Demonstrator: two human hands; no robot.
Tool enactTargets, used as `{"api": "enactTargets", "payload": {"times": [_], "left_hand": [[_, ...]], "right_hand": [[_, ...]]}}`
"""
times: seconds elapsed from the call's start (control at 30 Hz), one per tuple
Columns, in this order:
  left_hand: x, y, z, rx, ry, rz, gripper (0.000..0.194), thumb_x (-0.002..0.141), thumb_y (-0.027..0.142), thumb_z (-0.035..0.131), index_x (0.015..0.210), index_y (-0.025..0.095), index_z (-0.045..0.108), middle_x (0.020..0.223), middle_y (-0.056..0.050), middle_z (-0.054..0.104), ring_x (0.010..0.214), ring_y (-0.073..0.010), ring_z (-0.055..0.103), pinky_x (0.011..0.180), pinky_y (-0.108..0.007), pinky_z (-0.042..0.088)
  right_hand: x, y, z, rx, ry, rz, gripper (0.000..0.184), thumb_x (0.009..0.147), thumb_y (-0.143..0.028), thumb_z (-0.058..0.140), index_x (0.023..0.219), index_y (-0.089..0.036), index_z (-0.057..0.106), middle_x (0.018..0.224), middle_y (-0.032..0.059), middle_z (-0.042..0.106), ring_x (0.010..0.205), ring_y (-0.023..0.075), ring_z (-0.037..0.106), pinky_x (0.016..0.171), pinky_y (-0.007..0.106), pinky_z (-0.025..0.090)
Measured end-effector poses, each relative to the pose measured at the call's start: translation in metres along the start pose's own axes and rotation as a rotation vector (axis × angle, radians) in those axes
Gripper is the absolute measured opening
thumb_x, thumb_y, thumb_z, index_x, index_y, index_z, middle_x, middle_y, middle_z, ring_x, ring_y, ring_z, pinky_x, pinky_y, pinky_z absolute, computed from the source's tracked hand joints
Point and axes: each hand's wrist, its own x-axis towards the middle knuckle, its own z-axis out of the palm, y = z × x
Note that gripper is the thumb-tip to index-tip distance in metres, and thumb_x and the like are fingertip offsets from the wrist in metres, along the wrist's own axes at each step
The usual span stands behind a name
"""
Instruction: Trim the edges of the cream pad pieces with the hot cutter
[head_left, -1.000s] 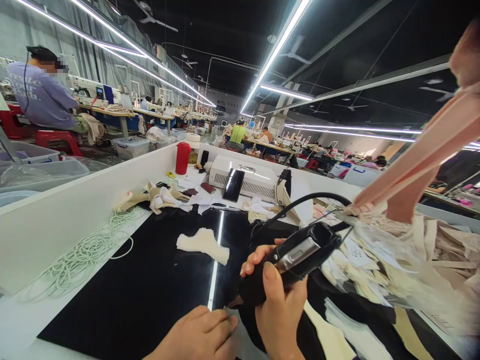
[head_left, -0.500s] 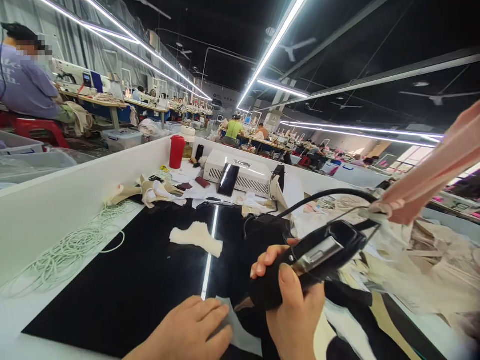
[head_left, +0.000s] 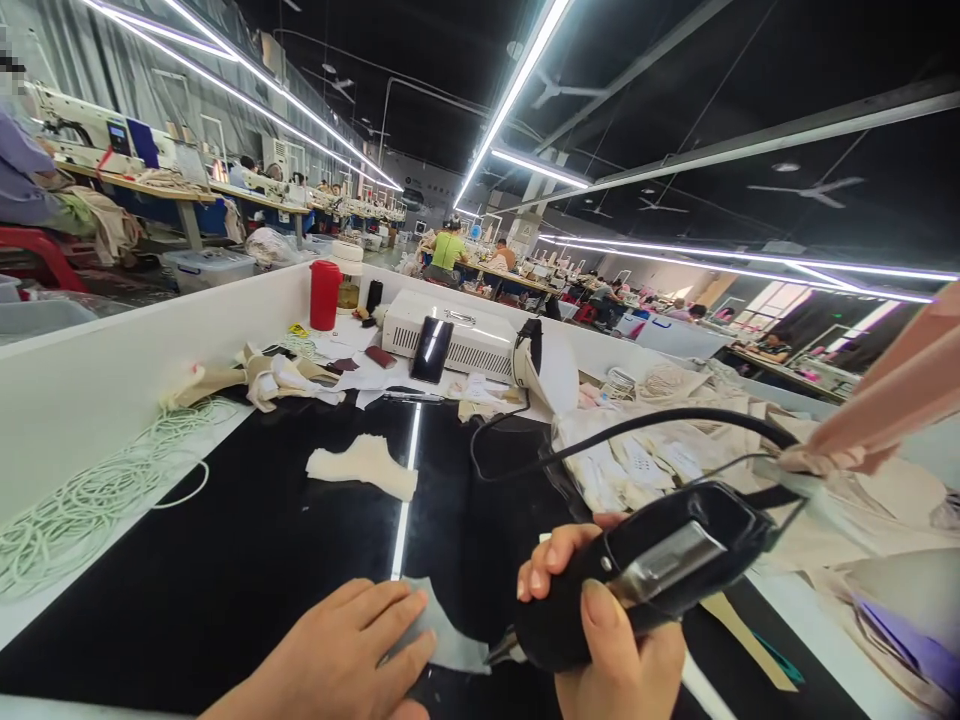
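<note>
My right hand [head_left: 615, 640] grips black corded electric scissors [head_left: 694, 520], thumb beside a metal lever. Their pointed metal tip reaches down-left and meets the right end of a pale grey curved fabric piece [head_left: 454, 640]. My left hand [head_left: 337, 650] lies on that piece's left part with fingers stretched out, holding it flat against the black work surface [head_left: 247, 560]. Beyond it lies a cream cut piece [head_left: 364, 467]. A black cable [head_left: 675, 415] arches from the scissors' rear, where a pink cloth strip [head_left: 892, 390] is tied.
Pale green cord [head_left: 112, 500] lies heaped at left. Along the back stand a red cup [head_left: 325, 295], a phone [head_left: 432, 350] and a white vented box [head_left: 480, 350]. Beige fabric [head_left: 765, 450] piles up at right. A low white wall [head_left: 150, 365] borders the table. People sit farther off.
My view has turned slightly right. The scissors have moved right and down along the grey piece, their tip now at its right end. My left hand stays on the piece.
</note>
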Motion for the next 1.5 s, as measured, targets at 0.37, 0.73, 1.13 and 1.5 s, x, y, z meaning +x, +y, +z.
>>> {"api": "enactTargets", "payload": {"times": [0.37, 0.73, 1.13, 1.5], "left_hand": [[-0.002, -0.003, -0.001, 0.007, 0.007, 0.029, 0.046, 0.116, 0.045, 0.032, 0.114, 0.021, 0.071, 0.119, -0.006, 0.078, 0.106, -0.0205, 0.072, 0.089, -0.032, 0.054], [0.000, -0.002, -0.004, 0.001, -0.002, 0.035, 0.041, 0.115, 0.045, 0.038, 0.115, 0.021, 0.071, 0.120, -0.006, 0.077, 0.105, -0.0207, 0.073, 0.088, -0.031, 0.055], [0.002, 0.000, -0.005, 0.034, 0.010, 0.047, 0.052, 0.117, 0.040, 0.024, 0.112, 0.020, 0.072, 0.118, -0.005, 0.079, 0.103, -0.0203, 0.075, 0.084, -0.034, 0.056], [0.004, -0.006, -0.010, -0.015, -0.023, 0.054, 0.035, 0.113, 0.043, 0.045, 0.118, 0.020, 0.071, 0.122, -0.005, 0.077, 0.107, -0.0197, 0.073, 0.089, -0.028, 0.056]], "right_hand": [[0.011, 0.011, -0.013, -0.026, -0.008, -0.072, 0.030, 0.093, -0.038, 0.074, 0.117, -0.030, 0.057, 0.083, -0.0034, 0.064, 0.063, 0.0146, 0.063, 0.060, 0.033, 0.057], [0.011, 0.014, -0.015, -0.034, -0.050, -0.095, 0.025, 0.095, -0.034, 0.072, 0.116, -0.030, 0.058, 0.083, -0.0022, 0.064, 0.063, 0.0157, 0.064, 0.058, 0.036, 0.059], [-0.003, 0.003, -0.007, 0.019, 0.048, -0.022, 0.035, 0.089, -0.044, 0.077, 0.116, -0.030, 0.058, 0.081, -0.0045, 0.062, 0.062, 0.0137, 0.060, 0.060, 0.032, 0.053], [0.001, -0.002, -0.004, 0.020, 0.063, 0.023, 0.035, 0.089, -0.045, 0.078, 0.115, -0.032, 0.058, 0.082, -0.0065, 0.063, 0.065, 0.0129, 0.061, 0.065, 0.031, 0.055]]}}
